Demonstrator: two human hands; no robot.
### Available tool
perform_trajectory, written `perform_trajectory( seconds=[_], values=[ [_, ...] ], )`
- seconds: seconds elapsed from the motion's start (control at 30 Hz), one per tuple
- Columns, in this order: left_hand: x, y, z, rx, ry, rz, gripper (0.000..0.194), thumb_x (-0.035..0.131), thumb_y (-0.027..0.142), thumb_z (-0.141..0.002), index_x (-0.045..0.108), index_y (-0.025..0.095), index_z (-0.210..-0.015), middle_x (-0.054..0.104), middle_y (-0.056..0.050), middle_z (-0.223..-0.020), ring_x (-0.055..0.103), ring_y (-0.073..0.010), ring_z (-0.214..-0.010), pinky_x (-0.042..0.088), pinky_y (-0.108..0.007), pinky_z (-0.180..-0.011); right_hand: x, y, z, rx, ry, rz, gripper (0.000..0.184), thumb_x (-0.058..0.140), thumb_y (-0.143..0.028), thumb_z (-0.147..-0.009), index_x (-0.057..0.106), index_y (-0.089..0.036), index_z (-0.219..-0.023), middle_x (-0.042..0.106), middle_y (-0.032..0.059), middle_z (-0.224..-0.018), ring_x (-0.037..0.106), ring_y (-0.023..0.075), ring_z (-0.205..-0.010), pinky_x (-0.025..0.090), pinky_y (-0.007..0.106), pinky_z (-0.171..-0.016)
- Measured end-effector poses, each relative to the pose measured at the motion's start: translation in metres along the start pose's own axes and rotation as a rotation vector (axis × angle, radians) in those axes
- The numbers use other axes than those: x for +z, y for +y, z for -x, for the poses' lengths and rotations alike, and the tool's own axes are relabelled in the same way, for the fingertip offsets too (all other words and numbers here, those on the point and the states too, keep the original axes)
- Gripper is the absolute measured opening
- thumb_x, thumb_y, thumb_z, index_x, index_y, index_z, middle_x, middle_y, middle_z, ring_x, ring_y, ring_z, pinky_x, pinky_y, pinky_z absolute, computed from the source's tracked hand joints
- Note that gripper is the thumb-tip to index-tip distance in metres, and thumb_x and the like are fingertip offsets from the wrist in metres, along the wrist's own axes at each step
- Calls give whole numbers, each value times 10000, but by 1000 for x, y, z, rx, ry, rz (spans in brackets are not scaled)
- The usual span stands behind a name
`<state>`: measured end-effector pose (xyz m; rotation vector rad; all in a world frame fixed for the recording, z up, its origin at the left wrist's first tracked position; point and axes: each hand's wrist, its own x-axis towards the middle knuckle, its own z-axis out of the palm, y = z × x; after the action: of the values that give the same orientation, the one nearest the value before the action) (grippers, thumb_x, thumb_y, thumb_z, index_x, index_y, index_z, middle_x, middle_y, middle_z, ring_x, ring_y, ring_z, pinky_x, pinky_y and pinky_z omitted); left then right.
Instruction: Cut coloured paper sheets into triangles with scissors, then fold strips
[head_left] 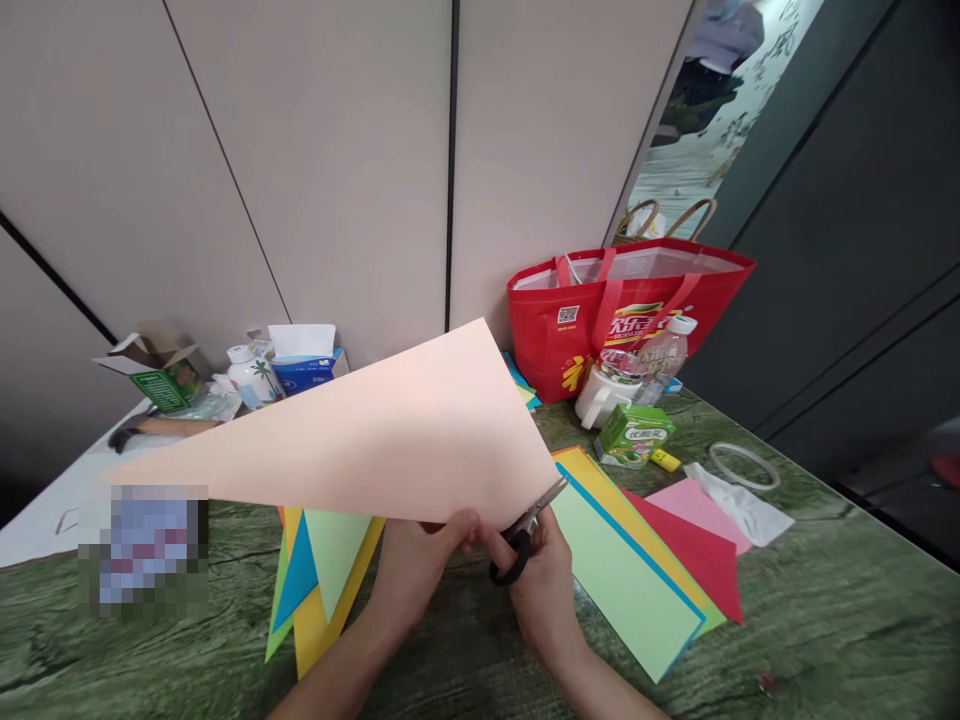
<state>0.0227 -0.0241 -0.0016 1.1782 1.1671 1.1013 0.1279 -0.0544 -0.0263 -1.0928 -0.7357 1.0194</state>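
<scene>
A large peach sheet of paper [375,430], tapering to a point at the left, is held up above the table. My left hand [420,560] pinches its lower edge, with the thumb in front. My right hand [544,580] grips black-handled scissors [517,545], whose blades lie at the paper's lower right corner. Whether the blades are cutting into it I cannot tell. Beneath the peach paper, coloured sheets [337,550] in green, blue and yellow lie at the left. To the right of my right hand is a stack of light green strips [622,580] over blue and yellow ones.
Red paper [697,560] and pink paper [694,500] lie at the right, near a tape roll [744,466]. Behind stand a red bag [547,340], a white mug [598,398], a green carton [634,436] and a bottle [666,355]. A tissue box [304,370] and white bottle [253,378] stand back left.
</scene>
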Motion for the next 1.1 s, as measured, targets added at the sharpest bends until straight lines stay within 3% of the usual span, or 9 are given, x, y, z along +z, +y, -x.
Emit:
perform_trajectory(
  seconds=[0.17, 0.3, 0.43, 0.53, 0.6, 0.67, 0.8, 0.97, 1.1],
  values=[
    [-7, 8, 1, 10, -13, -49, 137, 696, 259, -621, 595, 173, -586, 624, -2, -530, 554, -169, -496, 455, -288, -514, -3, -2, 3, -33, 8, 47, 523, 754, -340, -614, 422, -231, -1004, 648, 5, -708, 601, 200, -600, 501, 317, -569],
    [-11, 15, 1, 20, -29, -64, 131, 692, 259, -634, 585, 183, -632, 595, 23, -519, 535, -153, -492, 451, -276, -504, -8, 3, 3, -58, -24, 88, 412, 719, -328, -667, 411, -239, -925, 612, -18, -655, 585, 180, -585, 486, 299, -565],
    [-23, 27, -7, 45, 122, -14, 193, 718, 253, -606, 603, 171, -738, 638, 3, -631, 574, -157, -557, 496, -284, -549, -13, 7, 1, -98, -44, 44, 304, 686, -310, -713, 415, -235, -828, 597, -32, -649, 573, 145, -607, 456, 272, -600],
    [-36, 39, -11, 69, 161, 24, 258, 727, 262, -598, 634, 151, -812, 691, -44, -776, 628, -181, -640, 529, -314, -625, -13, 9, 3, -27, -250, 113, 273, 725, -293, -672, 501, -202, -798, 584, -25, -639, 542, 126, -582, 427, 250, -564],
    [-41, 45, -12, 72, 135, 16, 212, 718, 279, -610, 645, 141, -753, 692, -46, -692, 629, -187, -597, 534, -320, -590, -12, 10, 6, 76, -469, 120, 299, 755, -282, -635, 547, -183, -826, 603, -11, -659, 541, 126, -584, 427, 251, -563],
    [-43, 49, -10, 74, 125, -5, 176, 711, 282, -620, 643, 136, -693, 679, -40, -616, 618, -181, -553, 529, -308, -555, -12, 11, 10, 188, -606, 103, 372, 791, -268, -586, 558, -181, -862, 628, -1, -692, 552, 130, -597, 438, 259, -582],
    [-43, 47, -6, 39, 78, -37, 169, 704, 267, -624, 640, 135, -708, 679, -43, -612, 618, -178, -541, 519, -301, -551, -13, 10, 14, 267, -676, 95, 451, 831, -223, -521, 559, -190, -879, 637, 3, -754, 571, 137, -671, 457, 277, -664],
    [-41, 39, -6, -17, 58, -66, 210, 704, 276, -606, 641, 147, -759, 689, -47, -681, 608, -171, -544, 510, -308, -573, -14, 5, 14, 259, -750, 39, 383, 765, -281, -637, 578, -192, -959, 629, 24, -815, 576, 143, -732, 459, 298, -716],
    [-37, 37, -7, -42, 36, 36, 243, 698, 263, -602, 633, 151, -808, 686, -42, -761, 605, -165, -589, 508, -313, -606, -14, 5, 15, 262, -753, 50, 394, 760, -311, -644, 583, -181, -970, 629, 29, -804, 572, 141, -719, 451, 291, -696]
  ],
)
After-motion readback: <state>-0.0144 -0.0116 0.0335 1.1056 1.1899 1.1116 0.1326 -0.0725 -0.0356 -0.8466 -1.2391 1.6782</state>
